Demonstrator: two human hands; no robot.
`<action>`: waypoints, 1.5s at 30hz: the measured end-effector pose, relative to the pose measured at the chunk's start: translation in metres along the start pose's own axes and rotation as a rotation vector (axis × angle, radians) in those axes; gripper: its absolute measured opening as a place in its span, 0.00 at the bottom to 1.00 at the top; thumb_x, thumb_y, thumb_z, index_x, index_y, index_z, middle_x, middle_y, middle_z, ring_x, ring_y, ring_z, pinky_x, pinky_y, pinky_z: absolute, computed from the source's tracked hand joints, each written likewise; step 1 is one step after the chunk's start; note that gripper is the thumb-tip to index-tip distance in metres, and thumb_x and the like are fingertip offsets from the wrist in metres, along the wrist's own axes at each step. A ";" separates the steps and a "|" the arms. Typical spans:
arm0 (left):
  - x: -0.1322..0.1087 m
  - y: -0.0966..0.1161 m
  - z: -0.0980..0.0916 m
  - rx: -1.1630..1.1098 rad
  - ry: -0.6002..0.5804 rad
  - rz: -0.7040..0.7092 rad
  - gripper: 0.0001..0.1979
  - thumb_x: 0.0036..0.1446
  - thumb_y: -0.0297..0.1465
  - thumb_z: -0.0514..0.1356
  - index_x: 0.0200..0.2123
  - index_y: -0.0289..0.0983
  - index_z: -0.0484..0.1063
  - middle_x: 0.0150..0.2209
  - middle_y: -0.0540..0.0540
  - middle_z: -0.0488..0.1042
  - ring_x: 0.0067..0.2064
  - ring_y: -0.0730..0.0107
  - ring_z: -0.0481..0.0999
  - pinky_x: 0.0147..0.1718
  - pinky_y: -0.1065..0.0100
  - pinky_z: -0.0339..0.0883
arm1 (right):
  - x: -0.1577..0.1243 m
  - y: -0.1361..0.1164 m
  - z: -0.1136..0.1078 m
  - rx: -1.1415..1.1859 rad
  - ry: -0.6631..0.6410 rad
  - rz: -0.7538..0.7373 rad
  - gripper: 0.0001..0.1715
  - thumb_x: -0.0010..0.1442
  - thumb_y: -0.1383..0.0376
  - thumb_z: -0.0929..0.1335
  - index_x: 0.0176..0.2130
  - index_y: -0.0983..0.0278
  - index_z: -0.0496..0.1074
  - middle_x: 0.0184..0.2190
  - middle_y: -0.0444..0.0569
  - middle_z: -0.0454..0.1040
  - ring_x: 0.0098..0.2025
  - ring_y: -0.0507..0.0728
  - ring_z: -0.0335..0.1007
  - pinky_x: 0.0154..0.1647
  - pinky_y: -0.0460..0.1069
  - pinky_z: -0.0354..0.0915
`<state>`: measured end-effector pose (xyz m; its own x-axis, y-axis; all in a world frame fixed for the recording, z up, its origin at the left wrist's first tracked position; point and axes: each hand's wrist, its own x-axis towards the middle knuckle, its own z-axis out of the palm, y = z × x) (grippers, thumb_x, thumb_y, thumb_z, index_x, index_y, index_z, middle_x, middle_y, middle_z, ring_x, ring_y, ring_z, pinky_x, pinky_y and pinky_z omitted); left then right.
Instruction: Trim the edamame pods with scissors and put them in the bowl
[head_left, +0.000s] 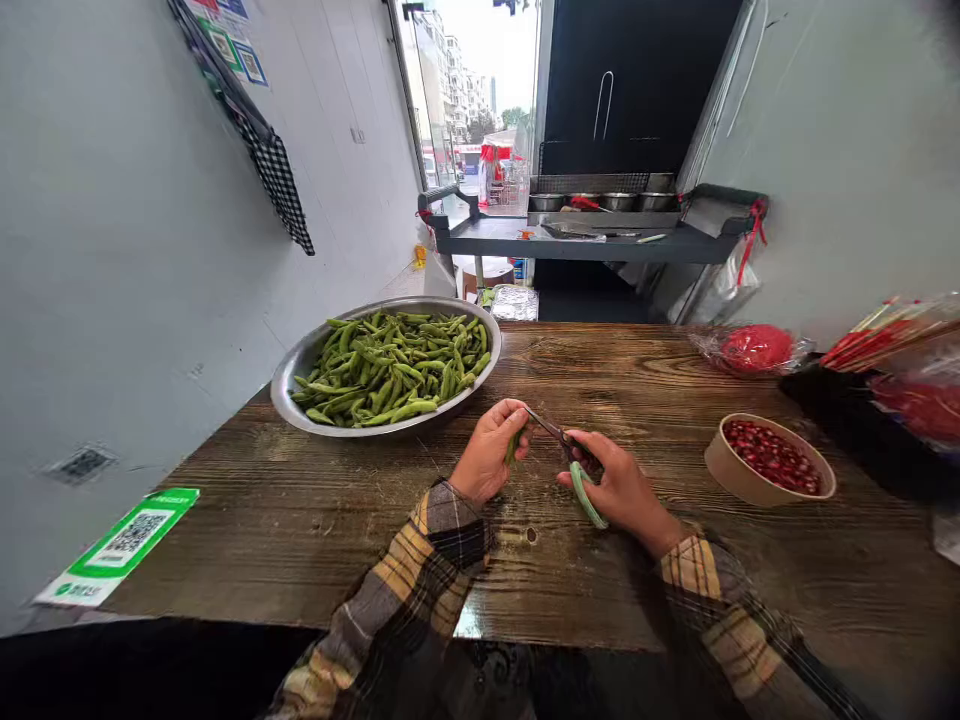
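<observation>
A green bean pod (513,446) is pinched in my left hand (491,450), mostly covered by the fingers. My right hand (619,485) grips a pair of scissors (585,495) by their green-wrapped handles. The dark blades point up and left, with their tips at the fingertips of my left hand; whether they touch the pod I cannot tell. Behind my left hand, a wide metal bowl (281,390) holds a heap of green pods (390,365).
To the right stands a paper bowl (739,480) of dark red pieces. Behind it lie a red bundle in plastic (757,347) and a black box (862,420) with sticks. A green QR card (124,545) lies at the table's left edge. Beyond the wooden table (585,360) stands a grey cart (585,245).
</observation>
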<state>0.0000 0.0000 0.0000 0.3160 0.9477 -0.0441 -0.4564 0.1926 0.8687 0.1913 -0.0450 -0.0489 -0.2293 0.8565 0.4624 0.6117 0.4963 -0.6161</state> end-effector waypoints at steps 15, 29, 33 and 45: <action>0.000 -0.008 0.001 -0.056 -0.061 -0.040 0.18 0.45 0.35 0.70 0.33 0.35 0.65 0.26 0.53 0.68 0.22 0.81 0.62 0.16 0.80 0.52 | -0.001 0.000 0.001 -0.018 0.026 -0.030 0.27 0.58 0.57 0.71 0.54 0.62 0.67 0.43 0.53 0.76 0.37 0.58 0.73 0.40 0.53 0.71; 0.000 -0.006 0.001 -0.032 -0.023 -0.020 0.12 0.46 0.29 0.65 0.33 0.35 0.65 0.29 0.52 0.69 0.22 0.81 0.65 0.16 0.78 0.53 | 0.000 0.002 -0.002 -0.065 0.056 -0.010 0.28 0.59 0.57 0.71 0.57 0.61 0.66 0.41 0.51 0.72 0.38 0.58 0.71 0.40 0.52 0.70; 0.001 -0.004 -0.002 -0.005 0.003 -0.034 0.10 0.46 0.28 0.63 0.32 0.36 0.65 0.27 0.52 0.69 0.21 0.82 0.63 0.15 0.79 0.51 | 0.000 0.000 -0.004 -0.052 0.054 0.011 0.28 0.58 0.58 0.71 0.56 0.59 0.66 0.40 0.50 0.71 0.38 0.58 0.70 0.40 0.52 0.69; 0.001 -0.004 -0.001 0.076 0.015 -0.010 0.13 0.46 0.34 0.67 0.33 0.35 0.69 0.22 0.56 0.59 0.19 0.83 0.55 0.14 0.79 0.46 | 0.002 0.000 -0.006 -0.066 0.093 0.023 0.29 0.58 0.60 0.71 0.57 0.60 0.64 0.42 0.52 0.71 0.41 0.59 0.69 0.44 0.55 0.68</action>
<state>0.0015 0.0008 -0.0044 0.3070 0.9498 -0.0597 -0.3889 0.1825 0.9030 0.1954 -0.0448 -0.0440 -0.1450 0.8492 0.5078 0.6652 0.4636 -0.5853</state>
